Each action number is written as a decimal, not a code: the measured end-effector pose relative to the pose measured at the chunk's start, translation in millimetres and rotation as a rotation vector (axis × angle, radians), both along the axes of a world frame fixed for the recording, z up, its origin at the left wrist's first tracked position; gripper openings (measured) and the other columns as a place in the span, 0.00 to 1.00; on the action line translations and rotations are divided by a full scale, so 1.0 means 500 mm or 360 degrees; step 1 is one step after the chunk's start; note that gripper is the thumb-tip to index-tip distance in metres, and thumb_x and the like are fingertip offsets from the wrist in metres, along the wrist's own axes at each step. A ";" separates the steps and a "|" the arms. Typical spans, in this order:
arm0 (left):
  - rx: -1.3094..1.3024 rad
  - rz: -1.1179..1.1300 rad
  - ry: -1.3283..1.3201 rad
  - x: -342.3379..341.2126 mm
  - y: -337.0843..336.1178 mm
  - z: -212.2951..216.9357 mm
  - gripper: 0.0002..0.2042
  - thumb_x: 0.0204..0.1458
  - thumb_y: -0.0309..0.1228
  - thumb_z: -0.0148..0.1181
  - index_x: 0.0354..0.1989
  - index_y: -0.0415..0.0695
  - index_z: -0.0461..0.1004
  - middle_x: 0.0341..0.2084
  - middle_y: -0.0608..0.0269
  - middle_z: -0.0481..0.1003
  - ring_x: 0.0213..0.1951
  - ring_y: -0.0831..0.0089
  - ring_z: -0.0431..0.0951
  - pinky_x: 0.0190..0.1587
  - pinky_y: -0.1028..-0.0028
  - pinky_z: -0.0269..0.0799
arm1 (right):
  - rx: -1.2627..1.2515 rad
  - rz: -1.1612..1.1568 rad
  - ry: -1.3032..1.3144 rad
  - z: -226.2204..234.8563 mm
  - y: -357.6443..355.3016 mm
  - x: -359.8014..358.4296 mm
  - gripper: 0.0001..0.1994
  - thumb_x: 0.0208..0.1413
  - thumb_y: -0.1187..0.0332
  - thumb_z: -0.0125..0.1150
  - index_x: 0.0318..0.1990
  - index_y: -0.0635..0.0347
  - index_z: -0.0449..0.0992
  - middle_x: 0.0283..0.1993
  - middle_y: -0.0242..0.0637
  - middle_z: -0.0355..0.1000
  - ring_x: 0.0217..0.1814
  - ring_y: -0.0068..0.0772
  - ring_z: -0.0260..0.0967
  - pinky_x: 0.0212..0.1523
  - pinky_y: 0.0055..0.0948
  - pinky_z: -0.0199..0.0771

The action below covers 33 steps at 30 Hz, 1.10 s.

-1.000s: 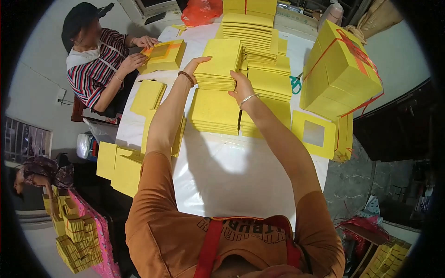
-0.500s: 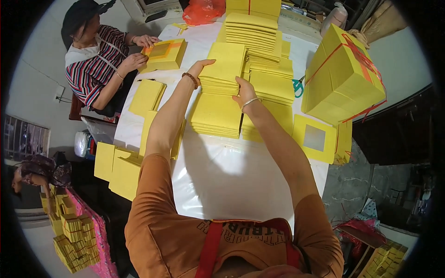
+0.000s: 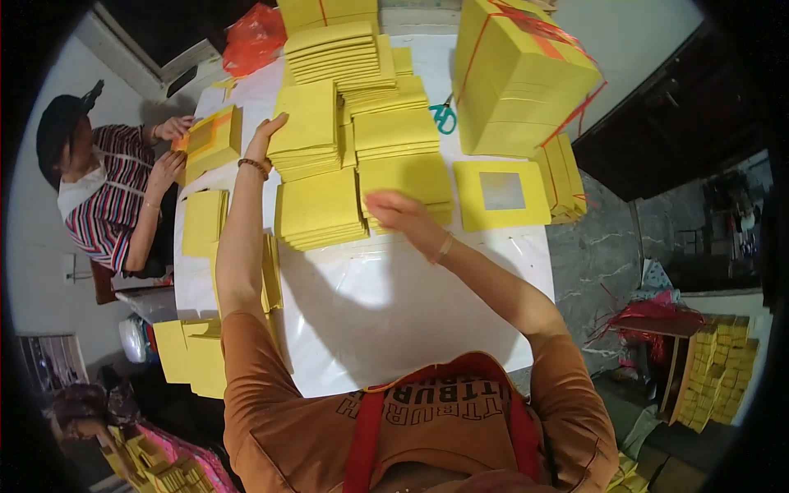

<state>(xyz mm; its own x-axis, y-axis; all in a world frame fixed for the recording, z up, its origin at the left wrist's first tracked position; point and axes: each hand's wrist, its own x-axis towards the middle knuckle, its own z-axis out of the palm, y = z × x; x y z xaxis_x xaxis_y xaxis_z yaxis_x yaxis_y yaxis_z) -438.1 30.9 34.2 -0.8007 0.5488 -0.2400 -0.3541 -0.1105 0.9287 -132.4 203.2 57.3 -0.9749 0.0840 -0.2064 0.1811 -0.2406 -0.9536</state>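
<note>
Flat yellow card pieces, apparently folded boxes, lie in stacks on the white-covered table. My left hand [image 3: 266, 138] rests along the left edge of the raised stack [image 3: 304, 119], fingers stretched out and not wrapped round it. My right hand [image 3: 404, 218], slightly blurred, hovers at the front edge of the right-hand stack [image 3: 403, 177]; its fingers point left and hold nothing I can see. Between my forearms sits the front left stack [image 3: 319, 204]. To the right lies a yellow piece with a greyish square window [image 3: 503, 194].
Teal-handled scissors [image 3: 444, 117] lie near a tall yellow bundle [image 3: 522, 82] tied with red ribbon. Across the left corner a co-worker in a striped top [image 3: 111, 193] handles a yellow box [image 3: 212, 144]. A red plastic bag [image 3: 255, 39] sits at the back.
My right hand has left the raised stack and come down toward me. My left hand stays at that stack's left side. The whole view has swung right.
</note>
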 end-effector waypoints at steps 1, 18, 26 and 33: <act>-0.0044 0.0091 -0.0005 -0.003 -0.002 0.005 0.21 0.47 0.39 0.59 0.47 0.41 0.68 0.41 0.60 0.73 0.42 0.70 0.73 0.43 0.71 0.70 | -0.0049 -0.0010 -0.0116 -0.008 0.025 0.049 0.22 0.53 0.60 0.54 0.53 0.60 0.66 0.46 0.31 0.68 0.47 0.22 0.65 0.46 0.21 0.64; -0.0246 -0.0017 0.1759 0.340 0.408 0.283 0.13 0.51 0.32 0.51 0.41 0.38 0.73 0.35 0.59 0.76 0.37 0.74 0.74 0.40 0.77 0.67 | 0.0185 -0.1020 0.0170 0.061 0.492 0.313 0.13 0.55 0.64 0.52 0.46 0.58 0.70 0.34 0.27 0.71 0.38 0.18 0.67 0.34 0.15 0.63; -0.1313 0.0060 0.2575 0.339 0.672 0.419 0.14 0.52 0.34 0.49 0.44 0.44 0.73 0.35 0.54 0.76 0.38 0.59 0.75 0.41 0.66 0.70 | 0.1152 -0.0781 0.1091 0.306 0.682 0.114 0.13 0.54 0.61 0.53 0.40 0.61 0.75 0.33 0.30 0.72 0.37 0.23 0.68 0.38 0.23 0.66; -0.1266 -0.0176 0.2924 0.328 0.763 0.412 0.13 0.50 0.37 0.52 0.44 0.51 0.73 0.40 0.60 0.72 0.42 0.59 0.72 0.42 0.64 0.69 | 0.2534 -0.0640 0.0376 0.365 0.704 -0.042 0.18 0.44 0.58 0.61 0.42 0.55 0.75 0.38 0.37 0.73 0.41 0.30 0.70 0.42 0.28 0.67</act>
